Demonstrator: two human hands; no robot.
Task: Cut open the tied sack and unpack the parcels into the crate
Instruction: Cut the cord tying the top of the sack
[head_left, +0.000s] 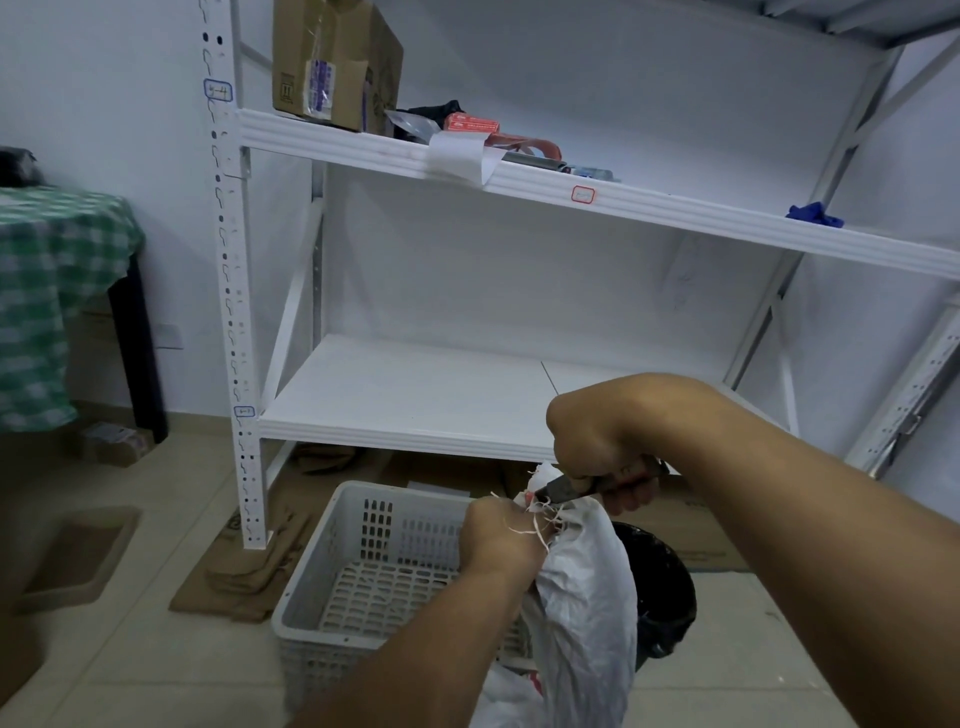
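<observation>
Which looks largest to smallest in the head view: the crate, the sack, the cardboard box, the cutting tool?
1. crate
2. sack, close behind, though the frame's bottom edge cuts it off
3. cardboard box, farther away and cropped at the top, so its rank is unsure
4. cutting tool

White woven plastic sack (582, 597) stands upright on the floor, body creased, some red print low on its front. Its neck is bunched tight at the top, with frayed white threads (535, 525) sticking out around it. Left hand (498, 535) grips the bunched neck from the left side. Right hand (597, 441) grips a dark-bladed knife with a brownish handle (569, 488), held roughly level, blade tip at the sack neck just above the left hand. Light grey slotted plastic crate (322, 566) sits on the tiled floor just left of the sack, touching it, open top up, its slotted base in view.
</observation>
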